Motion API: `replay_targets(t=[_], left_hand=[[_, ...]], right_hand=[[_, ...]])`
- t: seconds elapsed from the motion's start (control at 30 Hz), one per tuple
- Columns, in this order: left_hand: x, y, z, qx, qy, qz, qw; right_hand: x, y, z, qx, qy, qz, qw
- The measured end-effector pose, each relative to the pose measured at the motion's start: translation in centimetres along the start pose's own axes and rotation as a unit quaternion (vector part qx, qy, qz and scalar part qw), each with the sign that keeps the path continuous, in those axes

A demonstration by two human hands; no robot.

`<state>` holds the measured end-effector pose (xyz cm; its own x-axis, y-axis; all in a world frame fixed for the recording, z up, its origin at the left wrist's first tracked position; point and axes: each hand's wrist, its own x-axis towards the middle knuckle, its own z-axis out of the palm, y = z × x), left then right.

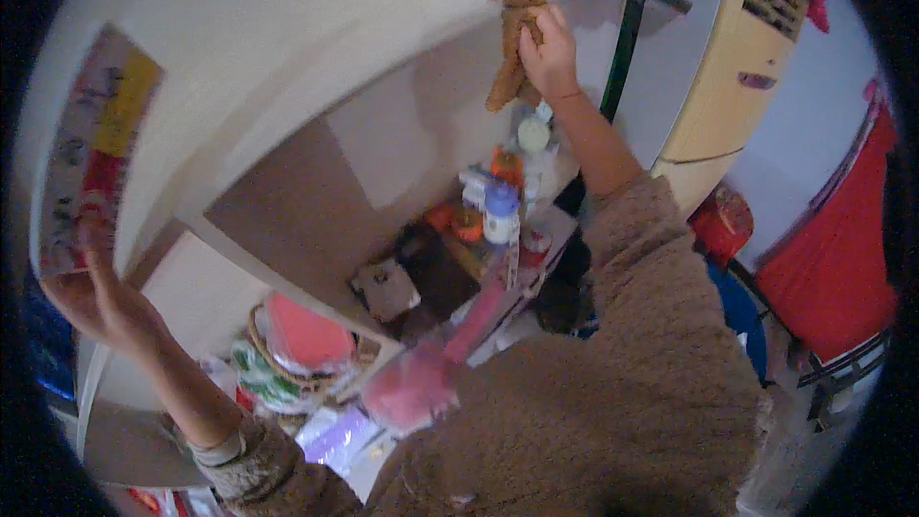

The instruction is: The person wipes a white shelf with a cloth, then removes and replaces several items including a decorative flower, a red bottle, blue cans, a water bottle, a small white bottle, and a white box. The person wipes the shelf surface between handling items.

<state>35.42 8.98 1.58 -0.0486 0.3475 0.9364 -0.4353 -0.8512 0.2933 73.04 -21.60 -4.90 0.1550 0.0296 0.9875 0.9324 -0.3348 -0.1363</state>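
My right hand (551, 54) grips a bunched brown cloth (511, 50) at the far end of a white cabinet top (287, 64). The cloth hangs down past the cabinet's edge. On the left, my left hand (118, 309) holds a flat printed box (108, 136) in white, yellow and red by its near end. The box bears writing and is blurred. Whether it also touches the cabinet top, I cannot tell.
Below sits an open shelf with a white bottle with a blue cap (500, 212), orange containers (507, 165) and a small box (385, 289). A lower compartment holds a wicker basket (257, 345). A cream floor-standing air conditioner (725, 79) and red cloth (833, 258) are at right.
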Motion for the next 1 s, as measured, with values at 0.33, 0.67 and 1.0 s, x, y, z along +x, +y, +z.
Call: replay_targets(t=[0.33, 0.67, 1.0], left_hand=[[-22.7, 7.6, 4.8, 0.066, -0.155, -0.265, 0.949], [-45.6, -4.2, 8.9, -0.032, -0.106, -0.784, 0.610], [-51.4, -8.0, 8.0, 0.125, -0.194, -0.639, 0.734]], right_hand=[[-25.9, 6.4, -9.8, 0.149, -0.236, 0.370, 0.886], [-31.4, -1.7, -10.6, 0.390, -0.415, 0.517, 0.639], [-35.8, -0.6, -9.8, 0.361, -0.512, 0.460, 0.629]])
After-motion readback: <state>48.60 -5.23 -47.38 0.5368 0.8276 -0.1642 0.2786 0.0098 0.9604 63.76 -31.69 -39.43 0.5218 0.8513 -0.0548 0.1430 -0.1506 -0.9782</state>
